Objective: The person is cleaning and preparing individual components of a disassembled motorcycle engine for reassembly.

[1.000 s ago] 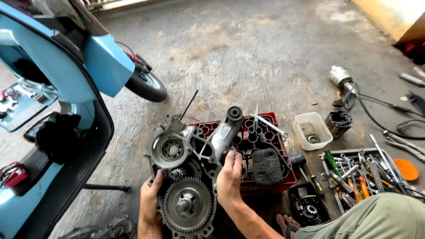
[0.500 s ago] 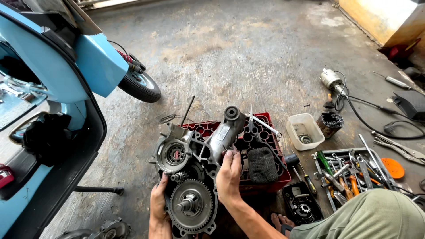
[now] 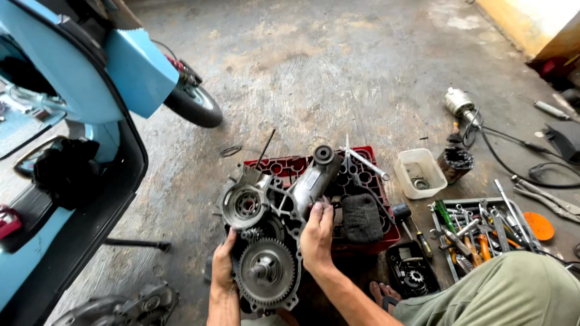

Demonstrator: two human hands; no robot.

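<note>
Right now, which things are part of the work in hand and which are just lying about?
In hand:
- engine casing with large toothed gear, resting on red crate
- left hand on its lower left edge
- right hand on its middle

Lying about:
- tool tray
- white tub
- dark cloth
- blue scooter
- power tool with cable

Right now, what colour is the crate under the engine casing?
Red: the plastic crate shows best in the head view, beneath the grey metal engine casing.
</note>
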